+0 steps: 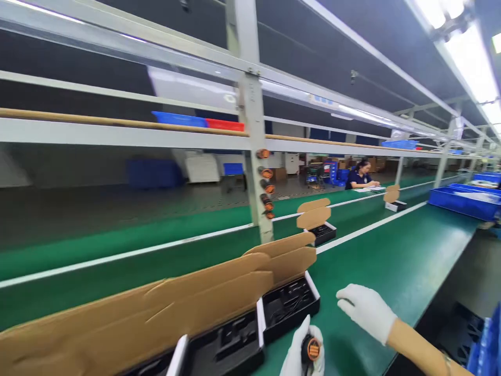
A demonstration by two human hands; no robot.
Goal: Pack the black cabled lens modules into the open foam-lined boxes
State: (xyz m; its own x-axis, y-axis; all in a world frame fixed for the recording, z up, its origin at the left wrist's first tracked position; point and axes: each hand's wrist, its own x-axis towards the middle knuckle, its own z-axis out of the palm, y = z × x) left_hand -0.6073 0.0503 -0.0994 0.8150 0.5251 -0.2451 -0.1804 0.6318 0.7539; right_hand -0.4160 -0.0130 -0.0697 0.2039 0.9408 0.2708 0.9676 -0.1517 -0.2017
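Observation:
My left hand (291, 357), in a white glove, is closed around a black round part with an orange-marked end (312, 349) at the bottom of the view. What lies below that end is mostly hidden by the fingers. Over the green bench, my white-gloved right hand (367, 312) is empty, its fingers loosely bent and thumb apart. Just left of the hands stands an open cardboard box (313, 305) with a black insert holding dark pieces. Another open box (256, 360) sits nearer, its black insert showing shaped hollows.
More open boxes (332, 230) stand along the green bench (391, 250). Several black-and-orange parts (266, 187) hang on the white post (254, 104). Blue bins (464, 203) are at the right. A person (360, 177) sits across the far belt.

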